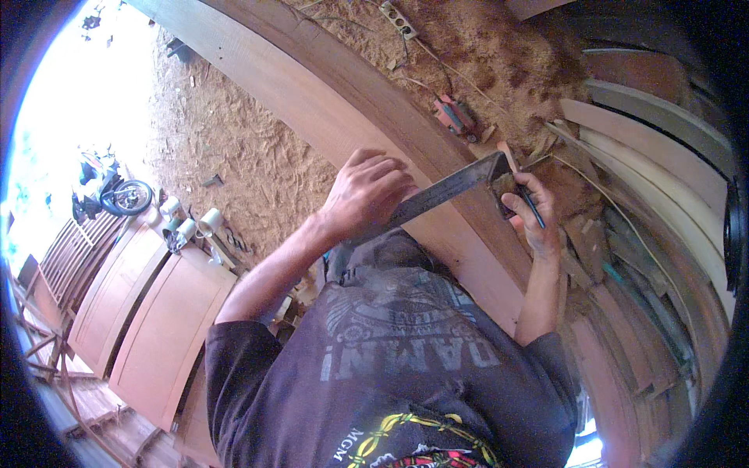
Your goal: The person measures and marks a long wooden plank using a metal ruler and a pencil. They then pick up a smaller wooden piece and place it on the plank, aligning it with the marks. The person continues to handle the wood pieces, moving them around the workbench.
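A long reddish-brown wooden beam (pixel 312 101) runs diagonally in front of my body. Over it I hold a dark metal carpenter's square (pixel 446 193). My left hand (pixel 368 189) is closed at the near end of its blade, fingers curled; that end is partly hidden by the hand. At the other end, my right hand (pixel 538 212) grips the square's short arm. A dark, thin pencil or pen (pixel 534 207) also sits between the right-hand fingers. Whether the blade touches the wood I cannot tell.
Beyond the beam, a red power tool (pixel 455 117) and a power strip (pixel 399 20) with cables lie on sawdust. Curved boards (pixel 647 148) are stacked at right, with offcuts nearer. Wooden panels (pixel 168 320), pots (pixel 209 221) and a motorbike (pixel 117 191) stand at left.
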A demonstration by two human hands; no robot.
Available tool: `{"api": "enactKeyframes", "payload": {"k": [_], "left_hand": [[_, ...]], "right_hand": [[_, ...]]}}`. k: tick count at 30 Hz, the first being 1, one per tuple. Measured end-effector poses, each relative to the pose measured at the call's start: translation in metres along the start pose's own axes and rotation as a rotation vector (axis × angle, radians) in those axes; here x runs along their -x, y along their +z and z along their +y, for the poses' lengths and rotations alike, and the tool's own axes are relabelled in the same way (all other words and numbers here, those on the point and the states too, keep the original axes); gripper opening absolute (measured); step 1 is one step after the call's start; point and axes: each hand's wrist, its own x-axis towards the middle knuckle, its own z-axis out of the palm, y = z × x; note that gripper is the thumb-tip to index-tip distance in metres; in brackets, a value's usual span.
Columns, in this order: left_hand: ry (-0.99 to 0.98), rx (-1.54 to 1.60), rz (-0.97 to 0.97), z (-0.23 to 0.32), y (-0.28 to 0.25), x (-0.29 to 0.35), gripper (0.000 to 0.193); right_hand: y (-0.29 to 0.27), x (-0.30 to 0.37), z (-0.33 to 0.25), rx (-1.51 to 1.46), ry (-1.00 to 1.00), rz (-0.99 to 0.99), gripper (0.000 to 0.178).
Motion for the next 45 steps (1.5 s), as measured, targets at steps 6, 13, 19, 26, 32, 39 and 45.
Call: {"api": "enactKeyframes", "payload": {"k": [6, 13, 19, 26, 32, 39, 45], "left_hand": [[-0.212, -0.020, 0.092, 0.038, -0.004, 0.026, 0.017], [-0.301, -0.456, 0.092, -0.037, -0.010, -0.010, 0.031], [-0.157, -0.218, -0.025, -0.074, -0.016, -0.018, 0.027], [-0.443, -0.068, 0.289, -0.023, -0.019, 0.013, 0.014], [-0.244, -0.054, 0.008, 0.028, 0.013, 0.010, 0.044], [-0.368, -0.152, -0.171, 0.028, 0.033, -0.007, 0.084], [-0.378, -0.150, -0.194, 0.024, 0.036, -0.005, 0.088]], "right_hand": [[0.044, -0.024, -0.018, 0.237, -0.272, -0.106, 0.031], [0.069, -0.034, -0.019, 0.164, -0.105, -0.162, 0.030], [0.068, -0.032, -0.017, 0.263, -0.202, -0.143, 0.030], [0.096, -0.039, -0.013, 0.175, -0.127, -0.141, 0.034], [0.115, -0.059, -0.020, 0.259, -0.268, -0.142, 0.034], [0.118, -0.062, -0.020, 0.298, -0.290, -0.107, 0.035], [0.121, -0.063, -0.014, 0.311, -0.351, -0.068, 0.033]]}}
